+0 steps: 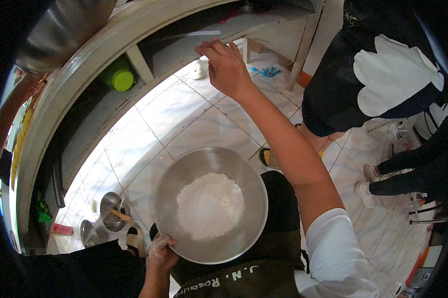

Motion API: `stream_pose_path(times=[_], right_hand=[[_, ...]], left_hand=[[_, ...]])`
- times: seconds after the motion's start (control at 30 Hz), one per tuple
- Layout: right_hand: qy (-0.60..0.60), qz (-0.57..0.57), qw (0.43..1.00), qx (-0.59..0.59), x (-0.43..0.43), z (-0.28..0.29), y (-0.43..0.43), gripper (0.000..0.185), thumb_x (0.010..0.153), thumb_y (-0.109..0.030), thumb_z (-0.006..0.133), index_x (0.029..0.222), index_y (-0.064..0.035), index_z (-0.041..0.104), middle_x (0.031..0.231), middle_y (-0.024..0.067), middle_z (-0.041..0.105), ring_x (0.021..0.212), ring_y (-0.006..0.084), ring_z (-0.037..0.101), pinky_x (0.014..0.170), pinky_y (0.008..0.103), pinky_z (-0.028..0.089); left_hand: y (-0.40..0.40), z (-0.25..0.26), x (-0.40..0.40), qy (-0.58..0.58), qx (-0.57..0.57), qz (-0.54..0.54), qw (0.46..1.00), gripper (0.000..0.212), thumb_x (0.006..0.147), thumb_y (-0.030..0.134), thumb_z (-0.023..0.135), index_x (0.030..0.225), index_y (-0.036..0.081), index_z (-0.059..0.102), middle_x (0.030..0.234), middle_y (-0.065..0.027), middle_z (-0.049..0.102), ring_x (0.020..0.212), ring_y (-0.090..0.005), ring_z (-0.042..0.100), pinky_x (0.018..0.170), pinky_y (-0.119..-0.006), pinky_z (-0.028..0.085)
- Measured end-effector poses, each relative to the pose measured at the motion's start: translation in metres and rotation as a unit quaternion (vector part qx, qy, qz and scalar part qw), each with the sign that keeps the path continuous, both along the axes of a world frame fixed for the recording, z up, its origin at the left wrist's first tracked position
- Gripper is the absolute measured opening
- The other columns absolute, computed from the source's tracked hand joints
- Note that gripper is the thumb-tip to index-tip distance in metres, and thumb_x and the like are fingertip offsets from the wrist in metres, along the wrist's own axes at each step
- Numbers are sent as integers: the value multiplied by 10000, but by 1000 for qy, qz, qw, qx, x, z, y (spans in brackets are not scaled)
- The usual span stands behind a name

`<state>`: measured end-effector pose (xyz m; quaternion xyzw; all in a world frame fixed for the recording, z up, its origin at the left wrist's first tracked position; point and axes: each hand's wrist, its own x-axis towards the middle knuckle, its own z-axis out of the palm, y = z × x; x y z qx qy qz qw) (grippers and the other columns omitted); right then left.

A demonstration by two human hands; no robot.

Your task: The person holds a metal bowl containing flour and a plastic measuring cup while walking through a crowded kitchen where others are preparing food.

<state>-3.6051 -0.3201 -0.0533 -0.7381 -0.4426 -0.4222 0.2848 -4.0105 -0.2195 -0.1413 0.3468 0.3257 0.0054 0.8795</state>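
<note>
A wide stainless steel mixing bowl (253,208) lies over my lap, with a heap of white powder (210,206) in its middle. My left hand (162,251), dusted with white, grips the bowl's rim at the lower left. Stretched forward beyond the bowl, my right hand (226,67) is raised near the edge of a shelf under the table. Its fingers are partly bent and apart, and nothing shows in them. A pale flat-handled utensil (205,33) lies on that shelf, just past the fingertips.
A curved-looking table edge (86,41) with a large metal bowl (65,33) runs across the upper left. Its shelf holds a green-lidded container (122,80). Metal bowls (113,210) stand on the tiled floor at lower left. People stand at the right; a dark-clothed person is close at lower left.
</note>
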Motion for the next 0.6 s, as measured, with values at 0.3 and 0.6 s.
stream_pose_path(times=[0.3, 0.6], right_hand=[[-34, 16, 999, 36, 1, -6, 8, 408, 671, 51, 516, 1057, -84, 527, 1045, 112, 522, 1004, 293, 478, 860, 466, 358], [-31, 40, 998, 32, 22, -7, -4, 408, 650, 45, 487, 1022, -112, 547, 978, 121, 525, 937, 303, 486, 827, 431, 358]], left_hand=[[-31, 12, 0, 29, 54, 61, 996, 537, 611, 19, 512, 1130, -60, 397, 1000, -149, 515, 910, -304, 529, 844, -452, 411], [-34, 0, -8, 3, 4, 81, 997, 373, 677, 43, 555, 1031, -19, 455, 859, -99, 543, 758, -249, 563, 643, -409, 480]])
